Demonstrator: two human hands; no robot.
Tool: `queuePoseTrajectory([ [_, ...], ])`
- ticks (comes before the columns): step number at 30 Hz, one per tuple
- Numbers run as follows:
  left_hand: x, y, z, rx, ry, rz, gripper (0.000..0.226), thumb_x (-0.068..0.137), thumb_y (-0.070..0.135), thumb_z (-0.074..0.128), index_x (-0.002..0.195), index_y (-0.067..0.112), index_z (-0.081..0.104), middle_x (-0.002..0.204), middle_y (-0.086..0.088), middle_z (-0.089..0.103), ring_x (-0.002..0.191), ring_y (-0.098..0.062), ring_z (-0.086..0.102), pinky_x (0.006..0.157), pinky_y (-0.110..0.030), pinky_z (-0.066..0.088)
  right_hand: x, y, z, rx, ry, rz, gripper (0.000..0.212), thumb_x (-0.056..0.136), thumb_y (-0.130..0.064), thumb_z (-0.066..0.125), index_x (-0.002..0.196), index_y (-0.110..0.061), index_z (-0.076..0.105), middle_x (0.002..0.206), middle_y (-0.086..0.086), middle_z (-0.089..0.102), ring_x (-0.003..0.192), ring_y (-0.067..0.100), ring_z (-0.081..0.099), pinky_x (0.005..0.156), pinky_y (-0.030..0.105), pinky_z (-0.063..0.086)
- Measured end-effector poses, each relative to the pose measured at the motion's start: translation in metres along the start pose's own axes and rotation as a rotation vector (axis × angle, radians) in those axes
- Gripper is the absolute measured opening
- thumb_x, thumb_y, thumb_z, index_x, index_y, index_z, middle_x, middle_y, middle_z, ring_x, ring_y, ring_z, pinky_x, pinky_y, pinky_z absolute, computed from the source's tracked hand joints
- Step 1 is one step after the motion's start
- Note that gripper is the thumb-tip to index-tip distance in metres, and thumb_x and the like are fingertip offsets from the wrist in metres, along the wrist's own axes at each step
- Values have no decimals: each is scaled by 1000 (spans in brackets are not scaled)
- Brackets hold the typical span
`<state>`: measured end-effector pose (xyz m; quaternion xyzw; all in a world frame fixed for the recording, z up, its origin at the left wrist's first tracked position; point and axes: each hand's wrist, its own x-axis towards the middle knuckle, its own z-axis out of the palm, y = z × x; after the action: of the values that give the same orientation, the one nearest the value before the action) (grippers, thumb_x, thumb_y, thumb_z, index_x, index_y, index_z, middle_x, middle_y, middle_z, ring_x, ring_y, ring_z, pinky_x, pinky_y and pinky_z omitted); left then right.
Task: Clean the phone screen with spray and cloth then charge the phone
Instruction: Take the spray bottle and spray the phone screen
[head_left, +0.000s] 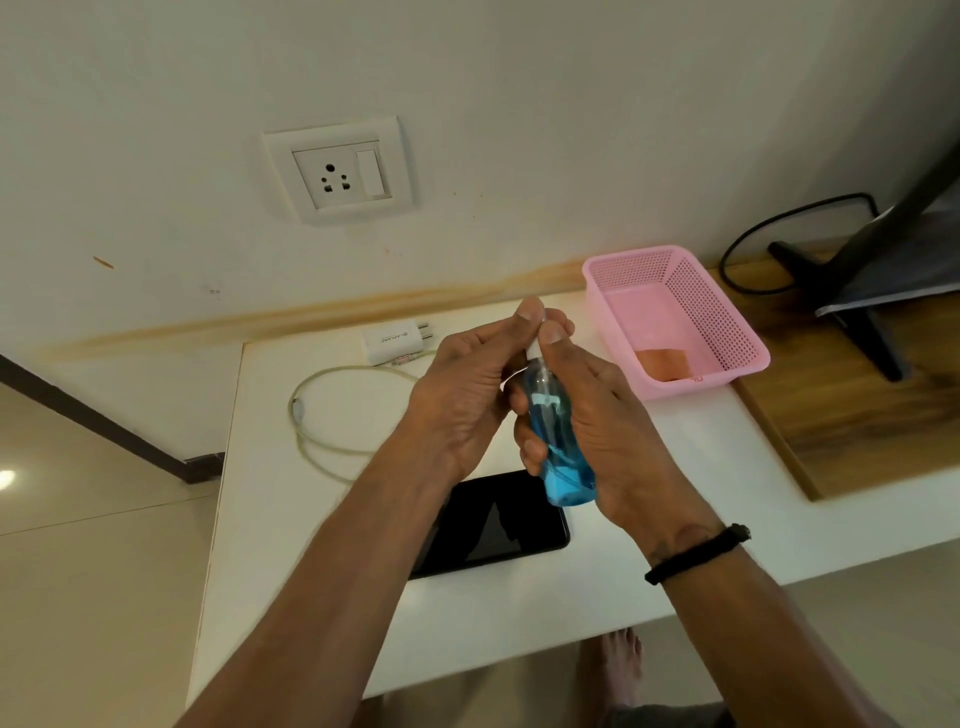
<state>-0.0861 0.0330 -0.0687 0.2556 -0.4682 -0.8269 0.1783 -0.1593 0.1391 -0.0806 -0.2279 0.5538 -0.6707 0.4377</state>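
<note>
A black phone lies screen up on the white table, partly under my forearms. Above it my right hand grips a small clear spray bottle of blue liquid, fingers curled round its body. My left hand pinches the bottle's top with thumb and fingers. A white charger adapter with its looped cable lies at the table's back left. An orange cloth sits in the pink basket.
A white wall socket with a switch is on the wall above the charger. A monitor stand and black cable stand on the wooden surface at the right. My bare foot shows below the table edge.
</note>
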Motion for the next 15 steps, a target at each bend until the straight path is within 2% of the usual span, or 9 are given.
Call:
queuePoseTrajectory([
  [2, 0, -1, 0, -10, 34, 6, 32, 95, 32, 70, 101, 2, 79, 109, -17, 77, 49, -8, 58, 51, -20, 49, -1, 0, 2, -52, 36, -40, 47, 101, -60, 49, 85, -19, 66, 79, 12, 67, 45, 20, 57, 48, 31, 53],
  [5, 0, -2, 0, -27, 97, -16, 25, 89, 31, 78, 92, 7, 83, 102, -13, 79, 68, -11, 66, 56, -25, 50, -2, 1, 2, -153, 92, -68, 45, 102, -61, 46, 86, -23, 65, 72, 6, 68, 46, 18, 60, 46, 30, 54],
  [8, -1, -1, 0, -75, 181, -71, 18, 80, 29, 87, 82, 11, 85, 112, -22, 75, 85, -17, 62, 52, -24, 51, -1, 3, 3, -265, 115, -95, 43, 102, -63, 42, 81, -33, 64, 69, 2, 67, 46, 17, 61, 47, 29, 54],
  [10, -1, -1, -2, -96, 208, -98, 17, 74, 28, 91, 78, 12, 85, 117, -22, 72, 91, -20, 62, 56, -25, 53, 0, 4, 4, -335, 104, -124, 42, 103, -63, 39, 80, -36, 62, 71, 1, 67, 47, 15, 61, 47, 29, 54],
  [11, -1, 0, -4, -103, 201, -107, 16, 73, 27, 92, 76, 13, 85, 113, -21, 75, 92, -19, 65, 59, -27, 55, 0, 4, 4, -376, 99, -145, 41, 103, -62, 39, 81, -34, 60, 71, 0, 66, 47, 14, 61, 47, 28, 54],
  [13, -1, 2, -7, -104, 184, -100, 15, 72, 25, 92, 74, 13, 85, 102, -15, 80, 89, -18, 73, 67, -31, 59, -1, 8, 1, -634, 123, -240, 35, 106, -58, 39, 90, -32, 57, 73, -3, 64, 54, 9, 61, 52, 30, 55],
  [15, 0, 6, -14, -104, 224, -65, 16, 73, 25, 92, 78, 12, 86, 101, -11, 80, 91, -18, 77, 76, -34, 63, -4, 13, -3, -945, 167, -335, 31, 107, -56, 37, 101, -31, 54, 77, -6, 62, 65, 13, 62, 60, 36, 56],
])
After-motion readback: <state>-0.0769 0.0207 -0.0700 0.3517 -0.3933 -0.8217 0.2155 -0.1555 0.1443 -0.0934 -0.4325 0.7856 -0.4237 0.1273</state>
